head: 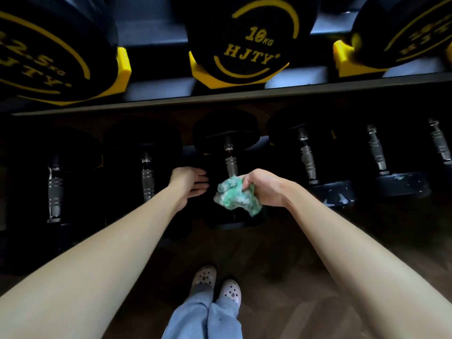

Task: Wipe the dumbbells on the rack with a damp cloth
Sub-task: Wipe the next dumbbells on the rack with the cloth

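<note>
right hand [264, 188] grips a bunched green cloth [236, 198], fingers curled round it. the cloth sits at the near end of the handle of the middle dumbbell [231, 163] on the lower shelf of the rack [244, 97], where the handle meets the front head. left hand [192, 181] is flat, fingers straight and together, holding nothing, at the left side of that same front head. touching it or just beside: too dark to tell.

progress, as a judgement: the wipe is on this one dumbbell, handle end and front head in hand, rear head likely not yet reached. no wet sheen or streak reads on any dumbbell, so which ones are done cannot be told. the chipped dumbbell [333, 193] next along to the right shows pale flecks on its front head. that looks like worn paint, and is no sign of wiping either way. the upper shelf holds bigger ones, the 10 kg dumbbell [247, 37] at its middle. these probably count in the job too.

hard to make out:
- lower shelf in deep shadow, and the heads toward its left end are outlines only.
- front head of the middle dumbbell mostly covered by cloth and hands.
- upper-shelf dumbbells at the left and right ends blurred and cut off.
- both ends of the rack out of view, so the total count is unknown.
- whether the cloth is damp cannot be seen.
</note>
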Motion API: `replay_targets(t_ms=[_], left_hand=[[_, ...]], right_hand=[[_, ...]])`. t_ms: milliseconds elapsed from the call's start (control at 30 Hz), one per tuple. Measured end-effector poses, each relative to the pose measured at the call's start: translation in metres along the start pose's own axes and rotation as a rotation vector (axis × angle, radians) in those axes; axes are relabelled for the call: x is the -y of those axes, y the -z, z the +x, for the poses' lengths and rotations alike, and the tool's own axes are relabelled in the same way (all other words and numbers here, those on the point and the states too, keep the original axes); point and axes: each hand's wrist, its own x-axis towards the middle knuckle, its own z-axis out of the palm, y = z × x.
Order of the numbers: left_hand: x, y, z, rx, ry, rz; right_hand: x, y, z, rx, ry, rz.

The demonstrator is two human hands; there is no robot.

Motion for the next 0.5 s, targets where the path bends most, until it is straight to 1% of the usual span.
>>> replay_targets(t_ms=[33,100,167,233,300,367,433,500], left_hand=[[-0.005,-0.004,-0.007,0.028,-0.013,-0.014],[-0.014,-0.013,-0.019,0.105,-0.025,-0.085],[-0.021,-0.025,-0.034,0.236,-0.025,-0.145],[-0.025,-0.039,-0.047,0.38,-0.043,-0.097],[-0.029,-0.056,-0.057,0.495,-0.083,0.027],[-0.032,-0.078,-0.066,0.553,-0.163,0.162],[-0.031,-0.102,-0.071,0.54,-0.248,0.254],[-0.028,-0.13,-0.075,0.508,-0.3,0.279]], right_hand=[[-0.004,0.003,-0.012,0.041,0.016,0.121],[-0.015,0.008,-0.029,0.083,0.104,0.436],[-0.027,0.011,-0.046,0.052,0.201,0.708],[-0.036,0.018,-0.059,-0.001,0.268,0.855],[-0.042,0.029,-0.073,-0.038,0.318,0.952],[-0.047,0.043,-0.087,-0.072,0.345,0.995],[-0.053,0.061,-0.099,-0.105,0.356,0.987],[-0.06,0.084,-0.112,-0.118,0.385,0.938]])
